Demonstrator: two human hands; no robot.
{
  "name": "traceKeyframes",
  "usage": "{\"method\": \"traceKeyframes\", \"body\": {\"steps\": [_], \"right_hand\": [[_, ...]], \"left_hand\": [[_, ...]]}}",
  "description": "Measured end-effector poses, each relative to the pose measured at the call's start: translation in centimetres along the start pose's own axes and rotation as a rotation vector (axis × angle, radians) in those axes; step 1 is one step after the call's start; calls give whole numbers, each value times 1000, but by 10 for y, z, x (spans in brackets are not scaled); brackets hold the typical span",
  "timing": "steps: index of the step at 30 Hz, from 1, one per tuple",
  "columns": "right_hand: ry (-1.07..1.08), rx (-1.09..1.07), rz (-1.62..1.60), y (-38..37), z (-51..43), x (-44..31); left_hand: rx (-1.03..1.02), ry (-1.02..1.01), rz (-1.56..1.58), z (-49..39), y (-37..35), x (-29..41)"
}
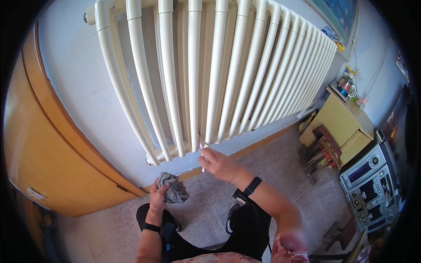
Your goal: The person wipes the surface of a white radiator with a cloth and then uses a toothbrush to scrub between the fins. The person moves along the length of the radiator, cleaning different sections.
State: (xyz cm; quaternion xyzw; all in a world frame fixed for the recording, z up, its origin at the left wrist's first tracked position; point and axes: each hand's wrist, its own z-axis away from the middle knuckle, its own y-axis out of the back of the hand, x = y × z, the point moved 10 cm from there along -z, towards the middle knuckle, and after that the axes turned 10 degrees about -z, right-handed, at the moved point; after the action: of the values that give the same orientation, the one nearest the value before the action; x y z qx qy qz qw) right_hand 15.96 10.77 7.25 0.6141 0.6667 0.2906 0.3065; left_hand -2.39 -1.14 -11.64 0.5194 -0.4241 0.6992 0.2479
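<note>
A cream-white column radiator (194, 75) fills the upper view, mounted on the wall. My right hand (217, 164) is at its lower edge, gripping a slim white-and-purple handled tool (203, 169) shaped like a toothbrush. The tool's upper end reaches between two radiator columns, where its tip is hard to make out. Below the radiator's left end, my left hand (158, 198) holds a crumpled grey cloth (175, 189), apart from the radiator.
An orange-brown wooden door (65, 148) stands at left. To the right are a yellowish cabinet (338, 115) bearing a glass kettle (346, 84), a stool with a patterned cover (324, 144) and a silver stereo (370, 190). Tiled floor (194, 210) lies below my hands.
</note>
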Motion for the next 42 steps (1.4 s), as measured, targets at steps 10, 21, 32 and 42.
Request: {"method": "traceKeyframes", "body": {"steps": [10,21,32,42], "right_hand": [[-202,258,-210,15,10,25],[-370,497,-527,27,35,30],[-927,1075,-1066,15,162,21],[-1280,1557,-1445,-108,233,102]], "left_hand": [[-14,-8,-2,-1,-2,2],[17,14,-17,-1,-3,0],[-12,6,5,1,-8,2],[-23,29,-31,0,-14,0]]}}
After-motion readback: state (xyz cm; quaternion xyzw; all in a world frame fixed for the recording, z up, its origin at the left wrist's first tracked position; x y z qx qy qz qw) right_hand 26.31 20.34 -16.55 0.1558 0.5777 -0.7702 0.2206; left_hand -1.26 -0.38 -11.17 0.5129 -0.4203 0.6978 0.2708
